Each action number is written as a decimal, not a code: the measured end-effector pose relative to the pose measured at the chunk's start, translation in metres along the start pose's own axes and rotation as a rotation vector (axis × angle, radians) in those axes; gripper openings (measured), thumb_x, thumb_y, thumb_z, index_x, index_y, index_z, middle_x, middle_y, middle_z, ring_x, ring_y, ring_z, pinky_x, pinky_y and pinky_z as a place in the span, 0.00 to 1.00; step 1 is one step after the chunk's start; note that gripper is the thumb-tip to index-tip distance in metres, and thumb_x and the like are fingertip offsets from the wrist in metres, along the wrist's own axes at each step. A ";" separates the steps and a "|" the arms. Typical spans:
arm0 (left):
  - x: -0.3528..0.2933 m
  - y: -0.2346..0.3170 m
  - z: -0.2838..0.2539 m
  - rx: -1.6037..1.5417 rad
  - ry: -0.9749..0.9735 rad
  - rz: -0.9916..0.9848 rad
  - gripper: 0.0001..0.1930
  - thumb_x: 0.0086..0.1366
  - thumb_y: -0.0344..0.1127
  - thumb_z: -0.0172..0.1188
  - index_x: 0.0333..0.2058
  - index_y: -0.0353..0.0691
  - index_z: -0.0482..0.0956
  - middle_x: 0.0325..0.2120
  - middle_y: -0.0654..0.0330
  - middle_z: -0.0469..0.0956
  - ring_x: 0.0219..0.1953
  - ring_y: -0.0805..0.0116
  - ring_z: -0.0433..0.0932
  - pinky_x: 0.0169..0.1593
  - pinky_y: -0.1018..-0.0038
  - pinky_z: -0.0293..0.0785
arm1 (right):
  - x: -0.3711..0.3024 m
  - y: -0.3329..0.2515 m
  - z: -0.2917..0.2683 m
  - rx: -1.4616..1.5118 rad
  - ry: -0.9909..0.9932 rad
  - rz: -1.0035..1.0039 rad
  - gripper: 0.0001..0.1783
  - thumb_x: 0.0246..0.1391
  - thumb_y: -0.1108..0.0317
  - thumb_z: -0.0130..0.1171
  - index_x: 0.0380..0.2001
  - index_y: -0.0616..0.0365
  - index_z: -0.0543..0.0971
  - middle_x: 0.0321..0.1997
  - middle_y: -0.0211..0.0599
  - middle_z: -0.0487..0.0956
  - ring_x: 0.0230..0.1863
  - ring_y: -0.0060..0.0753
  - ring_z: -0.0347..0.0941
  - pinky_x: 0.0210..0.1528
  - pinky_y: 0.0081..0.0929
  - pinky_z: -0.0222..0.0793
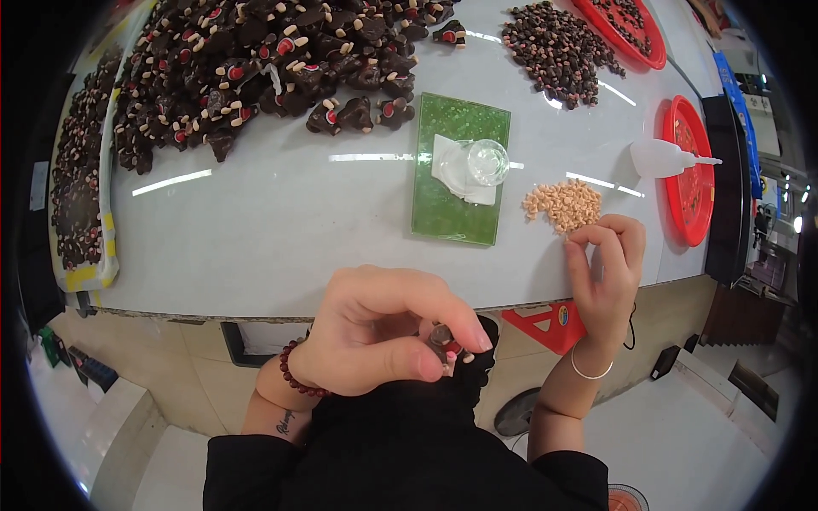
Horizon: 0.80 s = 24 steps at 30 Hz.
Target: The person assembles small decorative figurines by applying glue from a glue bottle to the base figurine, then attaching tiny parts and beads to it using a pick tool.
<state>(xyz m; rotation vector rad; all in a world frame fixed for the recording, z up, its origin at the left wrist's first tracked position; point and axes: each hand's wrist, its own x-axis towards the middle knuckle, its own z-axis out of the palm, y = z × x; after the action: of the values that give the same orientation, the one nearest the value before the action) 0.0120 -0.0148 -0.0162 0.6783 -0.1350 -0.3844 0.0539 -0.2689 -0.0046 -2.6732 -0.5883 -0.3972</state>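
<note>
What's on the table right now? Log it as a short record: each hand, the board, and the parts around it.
Left hand: holds a small dark figure
Right hand: fingertips at the near edge of the beige bits; whether one is pinched is unclear
Green board: carries white paper and a small clear cup
Far left: heap of dark figures
Far right: pile of dark bits
Right: white bottle near a red tray

Behind the fingers of the left hand sits a bracelet of round, dark-red beads; farther back, a tattoo in dark script. Behind the right hand and its fingers, a thin, pale bangle. Farthest from the fingers, short black sleeves join a black top.
</note>
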 end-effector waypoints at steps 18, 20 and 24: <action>0.004 0.008 0.008 0.692 -0.157 0.162 0.05 0.57 0.27 0.56 0.33 0.37 0.75 0.26 0.60 0.68 0.23 0.72 0.67 0.23 0.81 0.64 | 0.030 -0.082 -0.013 0.415 0.014 -0.329 0.13 0.22 0.68 0.66 0.20 0.51 0.78 0.29 0.26 0.69 0.22 0.26 0.64 0.25 0.24 0.55; 0.004 0.010 0.008 0.651 -0.160 0.118 0.03 0.53 0.26 0.58 0.29 0.37 0.75 0.23 0.61 0.71 0.24 0.71 0.65 0.26 0.78 0.60 | 0.031 -0.080 -0.014 0.574 -0.067 -0.294 0.14 0.21 0.70 0.68 0.21 0.50 0.78 0.29 0.26 0.69 0.23 0.26 0.65 0.25 0.23 0.55; 0.004 0.008 0.009 0.568 -0.136 0.135 0.03 0.53 0.26 0.58 0.29 0.37 0.76 0.23 0.62 0.71 0.24 0.71 0.65 0.25 0.79 0.60 | 0.026 -0.079 -0.004 0.755 -0.071 -0.209 0.16 0.21 0.71 0.69 0.21 0.50 0.78 0.29 0.26 0.69 0.24 0.26 0.65 0.25 0.23 0.55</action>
<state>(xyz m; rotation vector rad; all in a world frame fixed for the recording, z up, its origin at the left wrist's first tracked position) 0.0159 -0.0154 -0.0040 1.1960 -0.4276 -0.2601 0.0401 -0.1957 0.0314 -1.9149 -0.8418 -0.0958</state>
